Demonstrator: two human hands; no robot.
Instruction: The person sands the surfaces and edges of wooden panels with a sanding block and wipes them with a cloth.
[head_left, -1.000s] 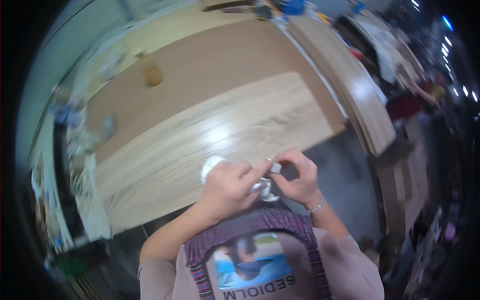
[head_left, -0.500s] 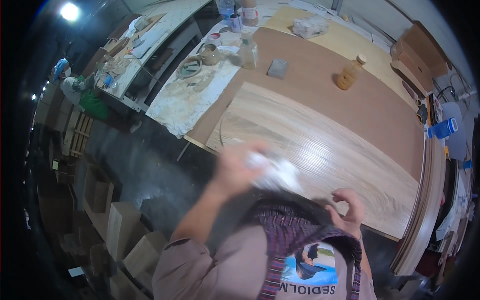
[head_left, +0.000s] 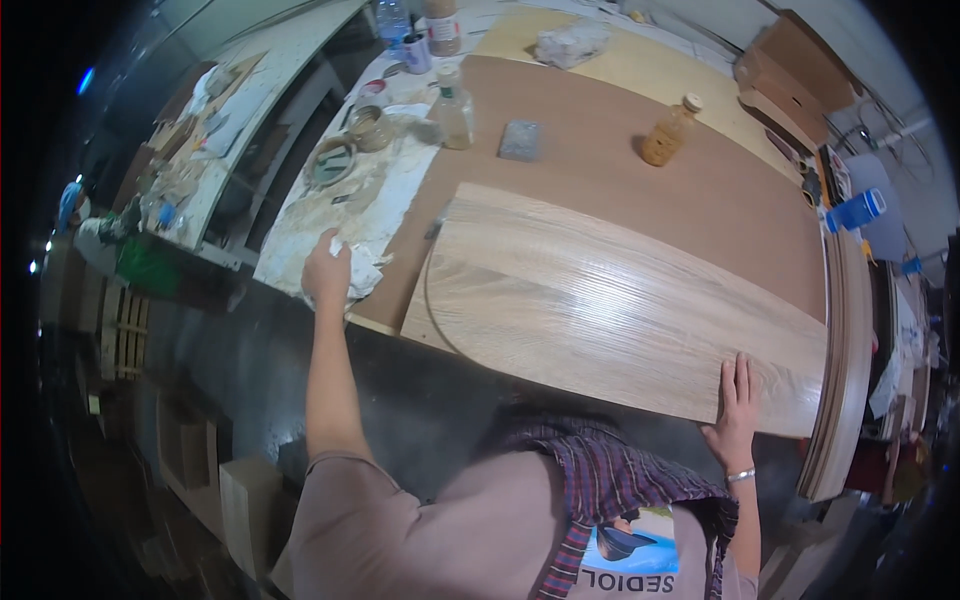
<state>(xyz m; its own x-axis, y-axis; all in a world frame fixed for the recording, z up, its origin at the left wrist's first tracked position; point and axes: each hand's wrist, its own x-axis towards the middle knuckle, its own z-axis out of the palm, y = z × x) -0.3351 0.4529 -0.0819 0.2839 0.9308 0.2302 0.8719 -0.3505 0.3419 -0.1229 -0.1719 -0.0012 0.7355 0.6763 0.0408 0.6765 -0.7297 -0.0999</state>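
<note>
My left hand (head_left: 327,272) is at the near left corner of the bench, closed on a crumpled white cloth (head_left: 364,272) that hangs over the stained white sheet. On the near right part of a light wood-grain panel (head_left: 590,310), my right hand (head_left: 737,405) lies flat with its fingers stretched out. The panel has a rounded left end and a glossy streak of light across its middle. It rests on brown board (head_left: 600,160) covering the bench.
Past the panel stand a grey block (head_left: 521,140) and a bottle of amber liquid (head_left: 670,132). Open jars (head_left: 368,130) and a clear bottle (head_left: 455,112) stand at the left. Stacked panels (head_left: 848,370) edge the right side; cardboard boxes (head_left: 250,510) stand on the floor.
My left hand has swung left with the white cloth, from over the panel's near edge to the bench corner. My right hand has come down flat on the panel.
</note>
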